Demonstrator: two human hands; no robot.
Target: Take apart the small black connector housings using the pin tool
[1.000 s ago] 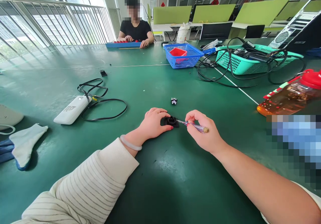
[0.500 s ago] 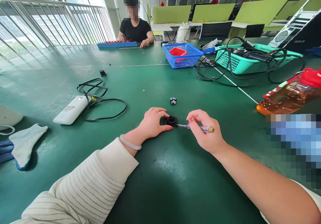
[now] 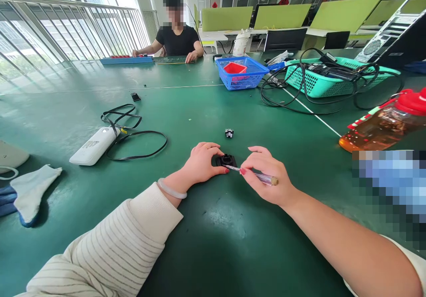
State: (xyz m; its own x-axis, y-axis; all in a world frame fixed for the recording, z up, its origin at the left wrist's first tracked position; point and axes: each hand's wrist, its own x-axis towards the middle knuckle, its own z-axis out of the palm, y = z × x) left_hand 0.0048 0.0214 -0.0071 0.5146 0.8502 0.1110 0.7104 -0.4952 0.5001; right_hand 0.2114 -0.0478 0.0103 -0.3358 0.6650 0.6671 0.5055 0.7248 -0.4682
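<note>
A small black part with a raised round middle point(image 3: 226, 159) lies on the green table, gripped at its left side between the thumb and fingers of my left hand point(image 3: 203, 163). My right hand point(image 3: 268, 175) is closed around a screwdriver point(image 3: 264, 178) with a clear purplish handle. Its thin metal shaft points left, and the tip meets the near edge of the black part by my left thumb. Just beyond my hands sits a tiny black-and-silver piece point(image 3: 229, 133), touched by neither.
To the left lie a white power bank point(image 3: 95, 147) with a black cable and a blue-white glove point(image 3: 35, 193). A blue basket point(image 3: 241, 82), a teal basket point(image 3: 326, 88) with cables, and a bottle point(image 3: 376, 130) stand right. Across the table sits a person point(image 3: 179, 40).
My right hand has shifted slightly left, and the screwdriver tip has moved left along the black part's near edge. The person opposite has slid the blue tray to the left.
</note>
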